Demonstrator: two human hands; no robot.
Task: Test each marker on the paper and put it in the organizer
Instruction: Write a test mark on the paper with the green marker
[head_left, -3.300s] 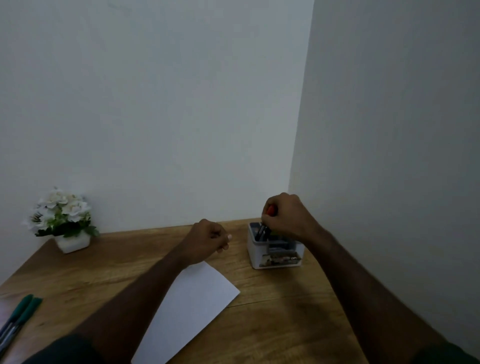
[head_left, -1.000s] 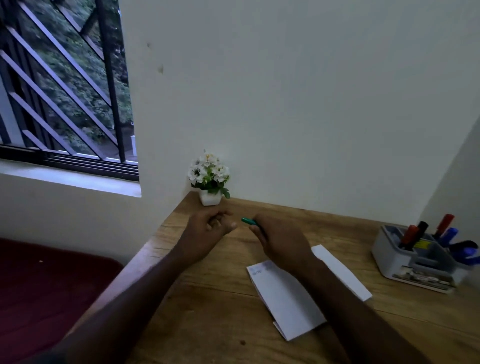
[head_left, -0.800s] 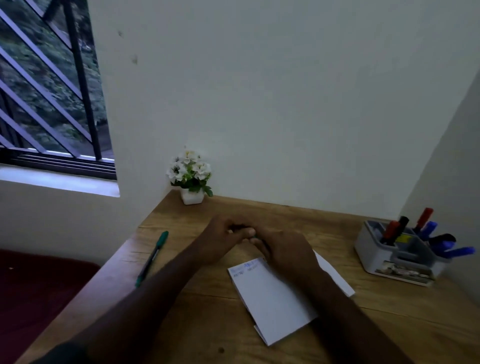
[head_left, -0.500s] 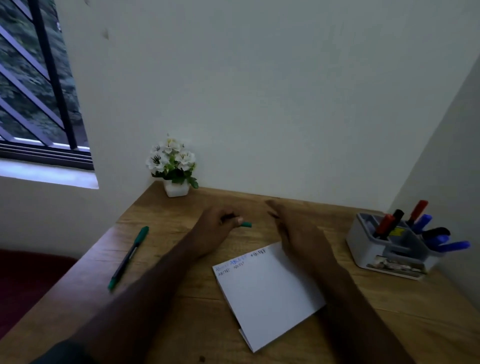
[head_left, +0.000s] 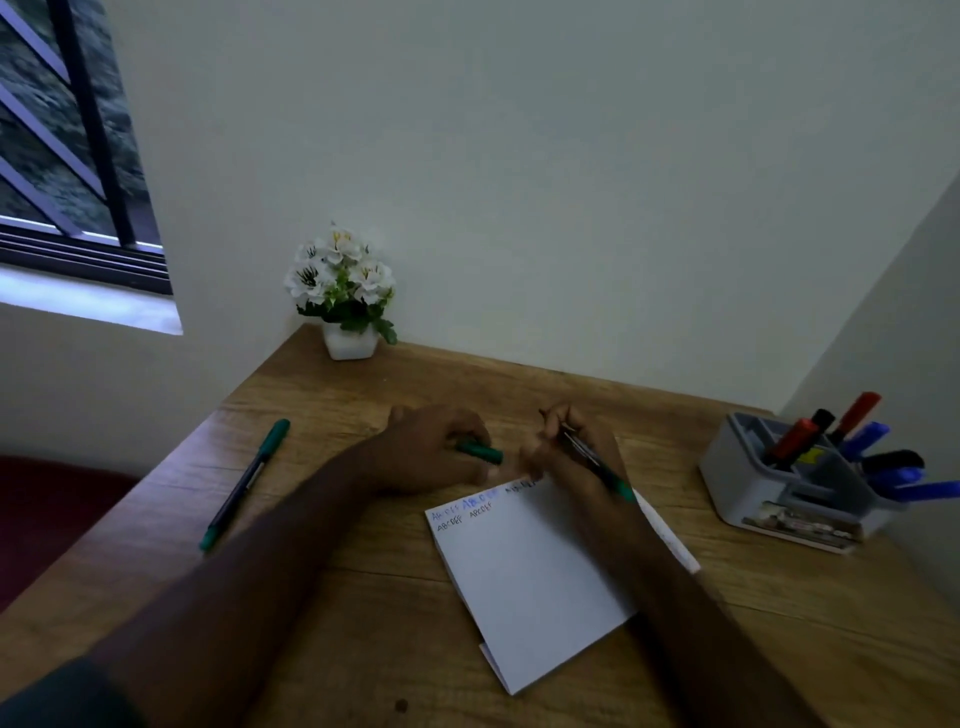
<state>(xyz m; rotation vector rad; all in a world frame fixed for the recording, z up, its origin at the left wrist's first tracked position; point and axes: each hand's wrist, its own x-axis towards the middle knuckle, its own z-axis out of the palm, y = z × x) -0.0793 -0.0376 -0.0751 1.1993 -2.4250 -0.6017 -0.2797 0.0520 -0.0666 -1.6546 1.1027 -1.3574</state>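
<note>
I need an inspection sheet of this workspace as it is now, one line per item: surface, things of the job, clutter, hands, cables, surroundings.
Surface: wooden desk in a wall corner.
Job's things: folded white paper with test lettering along its top edge; green marker uncapped; green cap; second green marker lying capped at the desk's left edge; grey organizer holding red, black and blue markers.
Clutter: white flower pot at the back.
Hands: left hand holds the cap; right hand grips the uncapped marker above the paper.
Cables: nothing seen.
Surroundings: barred window on the left, plain walls.
</note>
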